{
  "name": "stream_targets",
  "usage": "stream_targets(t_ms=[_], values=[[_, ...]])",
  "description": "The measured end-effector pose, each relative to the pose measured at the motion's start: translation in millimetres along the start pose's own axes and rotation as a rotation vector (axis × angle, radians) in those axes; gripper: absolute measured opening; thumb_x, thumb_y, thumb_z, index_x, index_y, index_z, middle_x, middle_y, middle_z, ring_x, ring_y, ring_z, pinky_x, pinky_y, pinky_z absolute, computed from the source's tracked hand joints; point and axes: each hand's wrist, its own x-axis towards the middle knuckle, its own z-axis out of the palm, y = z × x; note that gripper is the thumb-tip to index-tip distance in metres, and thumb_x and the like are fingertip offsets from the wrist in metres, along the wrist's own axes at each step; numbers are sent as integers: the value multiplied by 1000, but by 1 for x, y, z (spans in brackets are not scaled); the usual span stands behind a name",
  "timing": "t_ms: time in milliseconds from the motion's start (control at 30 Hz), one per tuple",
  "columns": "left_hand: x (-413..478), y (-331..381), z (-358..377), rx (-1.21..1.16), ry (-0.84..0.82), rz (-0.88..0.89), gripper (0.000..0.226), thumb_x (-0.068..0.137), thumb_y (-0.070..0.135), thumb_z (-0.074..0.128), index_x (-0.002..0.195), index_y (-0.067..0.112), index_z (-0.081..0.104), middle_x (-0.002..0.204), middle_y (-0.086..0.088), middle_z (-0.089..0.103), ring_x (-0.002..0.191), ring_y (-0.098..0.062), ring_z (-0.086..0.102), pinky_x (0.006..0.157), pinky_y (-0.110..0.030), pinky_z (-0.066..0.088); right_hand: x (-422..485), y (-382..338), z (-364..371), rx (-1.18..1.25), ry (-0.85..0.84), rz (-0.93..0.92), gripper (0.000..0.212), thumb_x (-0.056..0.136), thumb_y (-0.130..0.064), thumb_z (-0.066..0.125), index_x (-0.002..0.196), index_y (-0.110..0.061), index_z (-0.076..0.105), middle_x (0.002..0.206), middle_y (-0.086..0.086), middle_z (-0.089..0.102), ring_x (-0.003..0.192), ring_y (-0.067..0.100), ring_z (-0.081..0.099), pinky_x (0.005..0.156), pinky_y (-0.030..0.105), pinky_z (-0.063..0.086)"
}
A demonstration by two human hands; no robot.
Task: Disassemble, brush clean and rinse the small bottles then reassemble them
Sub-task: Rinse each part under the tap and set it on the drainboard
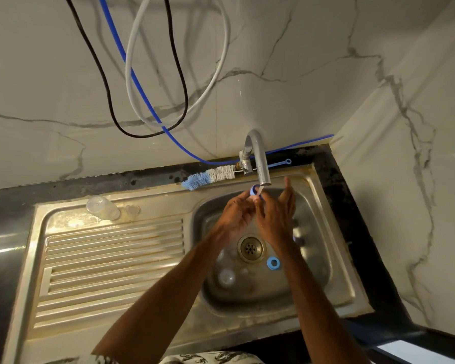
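While the tap (261,164) runs, the left hand (237,214) and right hand (277,218) both pinch a blue ring (255,191) under its stream, so this looks like rinsing. Next, probably swap it for the second ring (273,263) lying in the sink (322,261).

There's just one camera, worn on my head, wide-angled. It looks forward and steeply down from above the sink (111,258), at arm's reach of the tap (260,158). The basin (310,279) sits right of centre; the marble wall (273,61) fills the upper half, bowed by the lens.
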Motion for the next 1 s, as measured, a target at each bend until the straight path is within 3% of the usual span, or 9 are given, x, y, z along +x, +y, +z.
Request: stream_targets(t_ms=[133,233,300,433,500,667,800,933,1000], values=[[4,4,-10,25,49,-3,37,101,2,46,135,-2,59,116,-18,67,98,-21,66,91,-31,57,-4,3,-7,39,-71,7,27,100,-40,57,123,-31,70,158,16,32,141,34,33,107,49,38],[3,-1,-13,74,37,-9,39,102,1,44,138,1,58,130,-23,64,117,-30,62,106,-37,50,0,6,-10,-24,-25,68,24,100,-40,57,112,-24,71,154,17,38,137,35,37,103,51,41],[2,-4,-12,98,8,-12,39,104,4,45,141,3,56,137,-22,61,126,-31,59,113,-41,44,2,2,-7,99,-4,21,27,99,-40,57,111,-18,66,141,15,51,127,29,50,101,47,48],[1,2,-6,221,59,49,36,102,6,52,137,5,59,131,-17,66,119,-25,65,97,-31,55,7,-19,-11,429,38,117,42,89,-33,77,118,-10,57,104,-7,61,90,9,63,78,26,56],[1,1,-6,296,77,82,37,103,8,54,139,8,58,130,-15,67,115,-22,67,89,-28,56,10,-25,-11,447,17,175,43,87,-28,80,118,-8,59,101,-8,62,87,12,66,74,22,54],[0,1,-13,435,12,176,40,103,5,48,143,5,53,125,-12,69,111,-22,67,87,-27,55,14,-23,-4,510,-4,251,26,88,-25,78,110,-15,69,92,-8,68,81,12,70,75,34,61],[8,14,-15,586,81,173,40,86,11,50,125,5,59,109,-10,66,94,-19,64,78,-25,53,13,-12,-11,656,0,358,33,83,-19,82,113,-13,70,90,-10,71,77,0,68,65,14,55],[28,31,-17,758,181,164,14,91,-1,49,100,9,55,91,-9,57,83,-16,60,71,-29,49,12,-9,-13,998,-167,549,36,84,-13,80,118,-12,68,101,5,77,88,21,76,77,32,63],[40,41,-14,853,184,195,26,93,-13,40,91,10,51,85,-6,51,76,-8,53,65,-23,44,11,-8,-16,1154,-211,643,36,83,-5,78,118,-9,68,105,12,76,93,27,76,81,36,62]])
